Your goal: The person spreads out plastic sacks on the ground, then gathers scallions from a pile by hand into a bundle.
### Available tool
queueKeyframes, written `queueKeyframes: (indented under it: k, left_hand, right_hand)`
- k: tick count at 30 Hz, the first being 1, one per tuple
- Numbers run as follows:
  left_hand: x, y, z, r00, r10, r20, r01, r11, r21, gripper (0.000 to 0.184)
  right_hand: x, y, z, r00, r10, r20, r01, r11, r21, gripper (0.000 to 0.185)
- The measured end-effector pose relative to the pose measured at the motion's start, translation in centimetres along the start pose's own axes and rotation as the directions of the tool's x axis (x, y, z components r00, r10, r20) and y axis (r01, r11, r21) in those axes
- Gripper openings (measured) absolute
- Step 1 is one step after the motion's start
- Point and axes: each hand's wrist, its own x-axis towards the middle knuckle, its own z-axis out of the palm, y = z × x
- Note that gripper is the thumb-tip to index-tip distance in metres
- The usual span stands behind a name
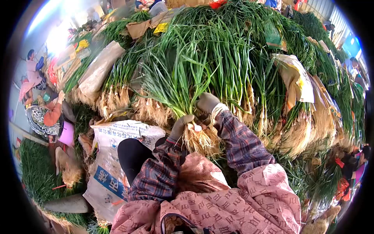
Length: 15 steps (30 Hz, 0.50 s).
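A bunch of green garlic [183,80] lies tilted in front of me, its flat leaves pointing away and its pale bulbs and straw-coloured roots [200,141] toward my lap. My left hand [180,127], in a grey-brown glove, is wrapped round the lower stems just above the bulbs. On the other side of the bunch, my right hand [207,103], gloved too, is closed with its fingers bent toward the stems. What its fingertips hold is hidden. One round, pale bulb [197,128] shows between the hands.
A long heap of green garlic [233,50] spans the front, roots facing me. Sacking pieces [102,68] and a paper sack [298,80] cover parts of it. A printed white sack [113,167] lies at my left. People sit at the left [50,117] and far right [352,163].
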Motion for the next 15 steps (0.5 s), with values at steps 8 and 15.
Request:
queueKeyframes:
  k: [8, 15]
  left_hand:
    - [-0.9, 0.5, -0.7, 0.97, -0.063, -0.235, 0.109, 0.975, 0.191, 0.029]
    - [-1.7, 1.3, 2.3, 0.93, -0.04, -0.365, 0.191, 0.901, 0.39, 0.03]
  right_hand:
    - [-6.5, 1.5, -1.0, 0.273, 0.952, -0.137, 0.196, 0.084, 0.977, 0.042]
    - [-3.7, 1.7, 1.4, 0.729, 0.682, -0.058, 0.025, 0.059, 0.998, 0.029]
